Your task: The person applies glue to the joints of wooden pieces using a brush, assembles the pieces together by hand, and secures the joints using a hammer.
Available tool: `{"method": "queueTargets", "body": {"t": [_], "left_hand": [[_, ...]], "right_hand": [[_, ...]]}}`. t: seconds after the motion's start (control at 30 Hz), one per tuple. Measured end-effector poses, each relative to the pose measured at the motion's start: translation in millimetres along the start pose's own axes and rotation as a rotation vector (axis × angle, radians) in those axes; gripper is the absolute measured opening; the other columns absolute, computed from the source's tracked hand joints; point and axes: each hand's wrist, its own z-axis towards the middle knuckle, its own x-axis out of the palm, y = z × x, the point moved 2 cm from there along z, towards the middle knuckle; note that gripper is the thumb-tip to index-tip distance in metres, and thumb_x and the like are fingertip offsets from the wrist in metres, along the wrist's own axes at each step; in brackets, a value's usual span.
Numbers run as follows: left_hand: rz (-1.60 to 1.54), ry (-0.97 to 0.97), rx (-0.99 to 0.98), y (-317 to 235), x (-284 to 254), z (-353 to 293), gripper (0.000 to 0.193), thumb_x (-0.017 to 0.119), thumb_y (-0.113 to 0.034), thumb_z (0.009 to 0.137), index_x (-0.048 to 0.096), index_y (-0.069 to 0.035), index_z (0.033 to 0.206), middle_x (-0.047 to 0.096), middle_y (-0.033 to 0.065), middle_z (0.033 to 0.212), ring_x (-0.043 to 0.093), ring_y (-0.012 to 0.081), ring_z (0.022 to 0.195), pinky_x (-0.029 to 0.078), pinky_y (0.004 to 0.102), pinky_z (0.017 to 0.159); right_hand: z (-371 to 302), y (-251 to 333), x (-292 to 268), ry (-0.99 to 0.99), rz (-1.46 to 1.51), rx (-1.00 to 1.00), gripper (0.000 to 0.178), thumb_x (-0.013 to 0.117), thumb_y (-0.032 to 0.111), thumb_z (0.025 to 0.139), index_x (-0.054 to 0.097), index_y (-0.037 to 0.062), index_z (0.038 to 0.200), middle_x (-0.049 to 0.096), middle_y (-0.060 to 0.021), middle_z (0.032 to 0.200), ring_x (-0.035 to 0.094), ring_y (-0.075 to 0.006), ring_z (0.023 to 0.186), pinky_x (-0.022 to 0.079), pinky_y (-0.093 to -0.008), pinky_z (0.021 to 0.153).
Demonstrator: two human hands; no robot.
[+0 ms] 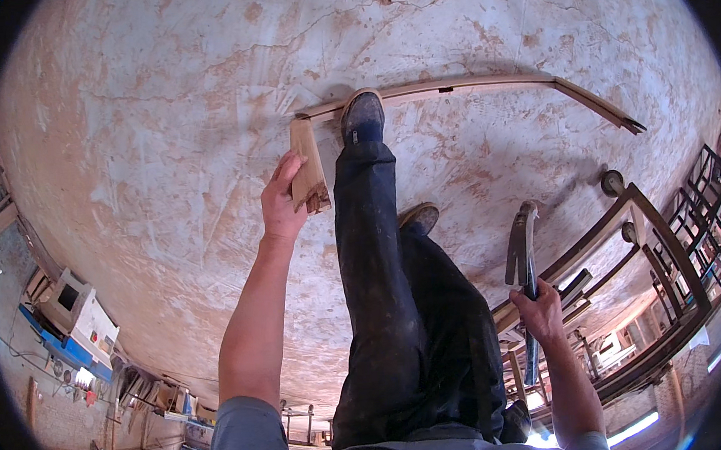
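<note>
My left hand grips a short wooden piece that stands up from the end of a long curved wooden strip lying on the concrete floor. One of my shoes presses down on the strip right beside that piece; the other shoe rests on the floor closer in. My right hand holds a claw hammer by its handle, head up, well to the right of the strip's end.
Dark wooden chair frames are stacked at the right. A workbench with a machine and tools stands along the left edge. The floor is stained, cracked concrete.
</note>
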Motion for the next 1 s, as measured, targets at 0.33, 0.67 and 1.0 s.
{"method": "queueTargets", "body": {"t": [0.33,0.67,1.0], "left_hand": [[-0.428,0.122,-0.196,4.7,-52.7,15.3,0.035,0.053,-0.001,0.089,0.058,-0.003,0.123,0.048,0.0117,0.136,0.051,0.0199,0.117,0.044,0.0306,0.095],[-0.266,0.154,-0.132,-7.5,-45.2,14.4,0.036,0.055,-0.002,0.088,0.058,-0.003,0.123,0.049,0.0090,0.135,0.053,0.0172,0.114,0.045,0.0285,0.092],[-0.341,0.162,-0.314,13.9,-58.2,11.7,0.035,0.055,-0.006,0.089,0.058,-0.007,0.124,0.052,0.0090,0.133,0.054,0.0145,0.111,0.046,0.0280,0.090]], "right_hand": [[0.1,79.4,6.4,0.109,-0.217,-0.433,0.035,0.075,0.025,0.076,0.057,0.0003,0.092,0.060,-0.0125,0.065,0.062,-0.0246,0.059,0.049,-0.0362,0.056],[-10.7,181.0,70.1,0.352,-0.243,-1.117,0.037,0.071,0.029,0.081,0.055,0.0043,0.103,0.060,-0.0123,0.078,0.064,-0.0297,0.065,0.053,-0.0404,0.056],[-19.5,226.5,114.7,0.360,-0.453,-1.102,0.039,0.063,0.041,0.085,0.056,0.0048,0.095,0.062,-0.0113,0.074,0.065,-0.0292,0.065,0.053,-0.0388,0.054]]}}
